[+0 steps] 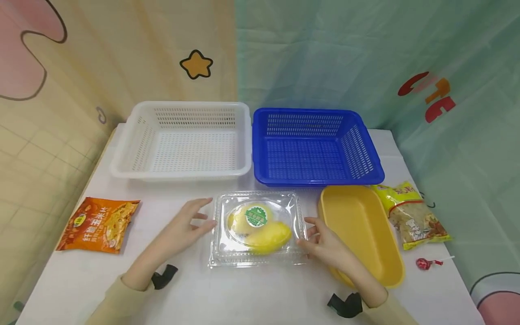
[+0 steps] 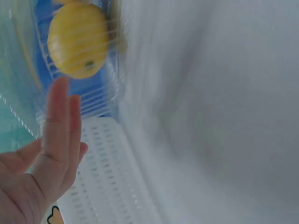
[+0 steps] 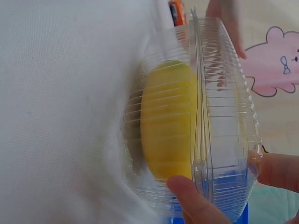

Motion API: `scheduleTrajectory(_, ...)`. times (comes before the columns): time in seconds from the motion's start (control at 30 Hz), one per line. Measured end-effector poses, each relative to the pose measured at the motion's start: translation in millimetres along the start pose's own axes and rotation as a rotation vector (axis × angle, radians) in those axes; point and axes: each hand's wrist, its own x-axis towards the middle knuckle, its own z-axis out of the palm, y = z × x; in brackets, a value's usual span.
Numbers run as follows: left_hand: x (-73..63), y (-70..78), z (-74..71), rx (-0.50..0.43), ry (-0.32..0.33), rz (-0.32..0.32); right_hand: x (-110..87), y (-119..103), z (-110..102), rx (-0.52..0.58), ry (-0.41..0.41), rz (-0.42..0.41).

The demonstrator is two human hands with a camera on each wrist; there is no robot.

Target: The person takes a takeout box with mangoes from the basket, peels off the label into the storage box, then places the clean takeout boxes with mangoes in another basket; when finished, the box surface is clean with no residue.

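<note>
A clear plastic clamshell box (image 1: 227, 258) lies lidded on the table, with yellow fruits (image 1: 271, 237) showing through it. On its lid is a round green and white sticker (image 1: 256, 216). My left hand (image 1: 180, 230) is at the box's left side, its fingers extended towards the edge and holding nothing. At the opposite side, my right hand (image 1: 327, 243) has its fingertips right at the edge. The right wrist view shows the right thumb (image 3: 191, 198) by the lower part and a fingertip by the lid, spread apart.
Behind the box stand a white basket (image 1: 183, 174) and a blue basket (image 1: 317, 182). A yellow tray (image 1: 365, 230) sits right, partly under my right forearm. Beyond it are a yellow snack bag (image 1: 414, 216) and a red lollipop (image 1: 423, 263). An orange snack bag (image 1: 97, 225) lies left.
</note>
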Motion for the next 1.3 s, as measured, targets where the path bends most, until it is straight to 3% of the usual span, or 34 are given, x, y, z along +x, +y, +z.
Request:
scheduleTrajectory(0.07, -3.8, 1.8, 18.7, -0.068, -0.059, -0.055, -0.8, 0, 0, 0.008, -0.009, -0.006)
scheduleTrajectory(0.17, -3.9, 3.3, 33.7, -0.088, -0.016, -0.117, -1.0, 0, 1, 0.007, -0.005, -0.006)
scheduleTrajectory(0.33, -1.1, 4.5, 44.0, -0.093, 0.041, -0.151, -0.4, -1, -1, -0.006, -0.025, 0.0)
scheduleTrajectory(0.43, -1.3, 5.2, 48.7, -0.104, 0.058, -0.17, 0.2, -3, -7, -0.144, -0.048, -0.017)
scheduleTrajectory(0.57, -1.3, 5.1, 53.2, -0.098, 0.094, -0.172, 4.3, -18, -17, -0.413, -0.039, -0.067)
scheduleTrajectory(0.73, 0.1, 4.6, 54.8, -0.099, 0.111, -0.174, 17.6, -56, -25, -0.539, -0.005, -0.24)
scheduleTrajectory(0.9, 1.3, 4.4, 54.5, -0.103, 0.119, -0.174, 45.9, -92, -15, -0.57, -0.13, -0.44)
scheduleTrajectory(1.0, 2.6, 4.1, 54.9, -0.111, 0.119, -0.173, 64.2, -102, -3, -0.615, -0.219, -0.502)
scheduleTrajectory(1.13, 4.4, 5.6, 54.8, -0.128, 0.12, -0.179, 80.0, -109, 15, -0.686, -0.305, -0.504)
scheduleTrajectory(1.3, 3.8, 6.9, 54.2, -0.141, 0.125, -0.191, 86.8, -114, 31, -0.775, -0.326, -0.448)
